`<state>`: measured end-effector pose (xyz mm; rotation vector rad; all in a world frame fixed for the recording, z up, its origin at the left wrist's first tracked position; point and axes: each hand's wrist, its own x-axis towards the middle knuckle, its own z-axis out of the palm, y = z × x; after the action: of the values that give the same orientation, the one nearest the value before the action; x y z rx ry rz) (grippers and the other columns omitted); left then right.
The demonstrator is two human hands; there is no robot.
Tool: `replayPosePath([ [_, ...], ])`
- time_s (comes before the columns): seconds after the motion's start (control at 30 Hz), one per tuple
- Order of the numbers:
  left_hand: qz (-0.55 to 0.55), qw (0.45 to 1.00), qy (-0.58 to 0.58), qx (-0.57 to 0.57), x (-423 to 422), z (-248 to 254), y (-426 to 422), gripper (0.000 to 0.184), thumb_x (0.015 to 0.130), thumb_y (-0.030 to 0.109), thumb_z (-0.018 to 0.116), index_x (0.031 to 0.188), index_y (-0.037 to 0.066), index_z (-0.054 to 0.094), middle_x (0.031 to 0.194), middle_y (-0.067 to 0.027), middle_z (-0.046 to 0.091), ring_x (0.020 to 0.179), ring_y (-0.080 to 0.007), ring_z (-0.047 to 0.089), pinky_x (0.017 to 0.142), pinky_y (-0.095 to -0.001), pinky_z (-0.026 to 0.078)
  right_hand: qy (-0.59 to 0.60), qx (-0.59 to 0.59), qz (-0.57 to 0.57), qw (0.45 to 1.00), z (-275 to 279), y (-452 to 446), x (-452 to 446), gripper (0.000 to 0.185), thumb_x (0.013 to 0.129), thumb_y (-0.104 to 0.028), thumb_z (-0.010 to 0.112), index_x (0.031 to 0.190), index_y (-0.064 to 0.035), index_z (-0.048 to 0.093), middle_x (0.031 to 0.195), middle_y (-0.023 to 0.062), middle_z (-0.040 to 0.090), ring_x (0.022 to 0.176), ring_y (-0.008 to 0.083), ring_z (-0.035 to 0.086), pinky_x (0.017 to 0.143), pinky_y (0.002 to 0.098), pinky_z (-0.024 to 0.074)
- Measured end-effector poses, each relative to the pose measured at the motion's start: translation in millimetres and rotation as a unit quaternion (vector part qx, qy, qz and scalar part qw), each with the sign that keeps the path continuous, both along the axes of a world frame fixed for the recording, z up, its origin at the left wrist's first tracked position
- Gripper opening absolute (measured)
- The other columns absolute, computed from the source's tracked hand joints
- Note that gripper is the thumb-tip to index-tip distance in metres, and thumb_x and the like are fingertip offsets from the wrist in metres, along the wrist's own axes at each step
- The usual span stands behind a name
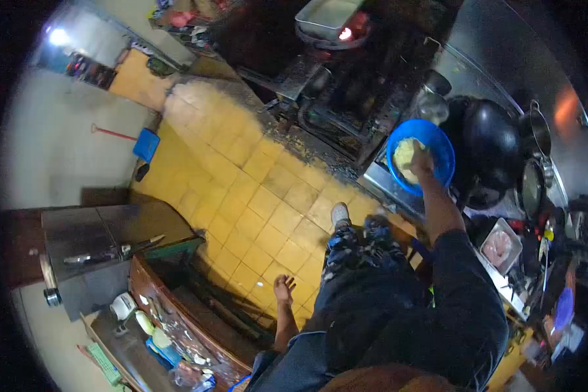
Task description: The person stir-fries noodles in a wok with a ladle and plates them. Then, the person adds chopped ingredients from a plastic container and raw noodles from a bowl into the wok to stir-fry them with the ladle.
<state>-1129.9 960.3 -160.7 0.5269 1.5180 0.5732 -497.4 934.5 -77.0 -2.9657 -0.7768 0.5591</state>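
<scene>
1. The dough (pixel 404 153), a pale yellow mass, lies inside the blue bowl (pixel 447 158). From where I stand, the bowl is at the stove's edge, just beside the black wok (pixel 496 134).
2. The person's right hand (pixel 423 163) reaches down into the bowl and meets the dough. Its fingertips are lost against the mass, so I can't tell whether they are apart, together or clamped on it.
3. The left hand (pixel 283 289) hangs over the yellow floor (pixel 268 202), well apart from the bowl. Its fingers are apart and a little curled, with nothing between them.
4. I'd judge the dough soft and fairly light, apt to cling and tear if pinched. Its surface looks lumpy; whether it is wet or dry I can't tell. It would best be gathered from beneath with a cupped palm and spread fingers.
5. The bowl looks like thin plastic: light, a bit flexible, and easy to slide when the dough is pushed. The rim is the place to grip it, on the side away from the wok; greasy fingers would make it slippery.
6. My count: one bowl, one mass of dough, two hands, and two shoes, of which one (pixel 340 214) shows clearly. There is one large black wok, one metal tray (pixel 317 29) up on the stove, one tray of pinkish food (pixel 512 231) and one blue dustpan (pixel 146 145) by the wall. The smaller pans overlap too much to number surely.
</scene>
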Motion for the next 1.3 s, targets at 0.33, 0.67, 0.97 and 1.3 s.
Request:
replayPosePath([
  [0.33,-0.156,0.981,0.021,-0.116,54.9,-17.0,29.1,0.038,0.089,0.028,0.049,0.120,0.007,0.043,0.110,-0.0118,0.055,0.088,-0.0265,0.060,0.071,-0.0416,0.049,-0.039,0.029,0.093,0.994,40.6,-7.9,8.1,0.035,0.067,-0.010,0.062,0.101,-0.0052,0.056,0.100,0.0180,0.061,0.096,0.0343,0.059,0.081,0.0434,0.0485],
  [0.67,-0.142,0.986,0.009,-0.082,83.6,-8.9,35.5,0.037,0.085,0.028,0.056,0.115,0.009,0.046,0.107,-0.0133,0.056,0.088,-0.0286,0.060,0.068,-0.0400,0.050,-0.104,0.041,0.033,0.993,7.4,-8.3,-31.6,0.090,0.061,-0.026,0.078,0.135,-0.0111,0.027,0.129,0.0241,0.039,0.120,0.0365,0.040,0.098,0.0440,0.0357],
  [0.97,-0.121,0.989,0.043,-0.077,73.9,-9.0,19.9,0.031,0.088,0.027,0.051,0.112,0.010,0.047,0.106,-0.0112,0.056,0.085,-0.0252,0.059,0.068,-0.0393,0.049,-0.066,0.060,0.117,0.989,1.6,-17.6,-4.4,0.029,0.071,-0.012,0.059,0.100,-0.0066,0.055,0.086,0.0206,0.063,0.075,0.0344,0.064,0.066,0.0453,0.0507],
  [1.3,-0.221,0.909,-0.345,0.076,59.6,-94.1,-1.0,0.028,0.086,0.028,0.052,0.107,0.009,0.053,0.096,-0.0064,0.058,0.080,-0.0209,0.059,0.064,-0.0350,0.048,-0.028,0.116,0.078,0.990,93.1,-20.8,-5.3,0.041,0.073,-0.011,0.058,0.113,-0.0132,0.053,0.084,0.0208,0.063,0.082,0.0384,0.062,0.073,0.0474,0.0494],
])
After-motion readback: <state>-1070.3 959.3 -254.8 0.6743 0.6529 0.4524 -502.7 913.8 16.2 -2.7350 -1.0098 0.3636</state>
